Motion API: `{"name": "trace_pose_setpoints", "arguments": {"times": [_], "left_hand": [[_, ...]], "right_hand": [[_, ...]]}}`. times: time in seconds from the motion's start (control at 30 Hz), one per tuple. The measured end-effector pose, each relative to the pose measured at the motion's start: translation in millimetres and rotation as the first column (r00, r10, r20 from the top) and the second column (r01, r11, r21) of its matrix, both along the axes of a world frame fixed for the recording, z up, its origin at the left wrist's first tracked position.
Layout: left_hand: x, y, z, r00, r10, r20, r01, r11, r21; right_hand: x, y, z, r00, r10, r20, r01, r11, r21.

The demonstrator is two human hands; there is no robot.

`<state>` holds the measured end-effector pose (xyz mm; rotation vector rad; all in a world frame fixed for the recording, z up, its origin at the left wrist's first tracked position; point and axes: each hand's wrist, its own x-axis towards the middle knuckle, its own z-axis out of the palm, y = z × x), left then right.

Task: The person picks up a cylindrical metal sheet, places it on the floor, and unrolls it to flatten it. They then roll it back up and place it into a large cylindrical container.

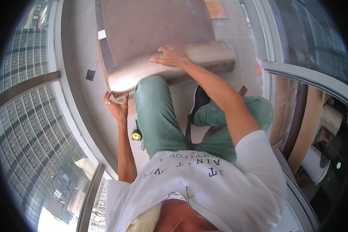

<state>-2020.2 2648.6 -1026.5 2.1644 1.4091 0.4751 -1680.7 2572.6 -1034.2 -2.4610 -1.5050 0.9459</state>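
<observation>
A wide roll of brown sheet flooring (pixel 208 58) lies across the floor in front of my knees, its surface shiny toward the left end. From it a flat stretch of the sheet (pixel 143 27) runs away from me. My right hand (pixel 170 57) rests on top of the roll near its middle, fingers and thumb spread. At the roll's left end is my left hand (pixel 118 109), thumb and fingers apart around the lower corner; a ring shows on one finger. Whether its fingertips press on the roll is hard to see.
A yellow and black tape measure (pixel 136 135) lies by my left knee. Left of the roll is a small dark square piece (pixel 90 75). Framed windows (pixel 31 116) line the left side. A door track (pixel 305 77) borders the right, with rolled material (pixel 315 164) beyond it.
</observation>
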Motion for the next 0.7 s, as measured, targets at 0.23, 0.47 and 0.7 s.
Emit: {"name": "trace_pose_setpoints", "arguments": {"times": [0.23,0.47,0.7], "left_hand": [[133,43,27,0.556,-0.705,-0.440,0.681,0.690,-0.245],[124,23,1,0.489,-0.793,-0.364,0.714,0.604,-0.355],[126,14,-20,0.499,-0.836,-0.229,0.698,0.545,-0.465]], "right_hand": [[0,9,-6,0.986,-0.005,-0.165,-0.011,0.996,-0.091],[-51,-51,-6,0.991,-0.115,0.067,0.094,0.959,0.267],[-83,-88,-14,0.977,-0.158,0.144,0.073,0.879,0.471]]}}
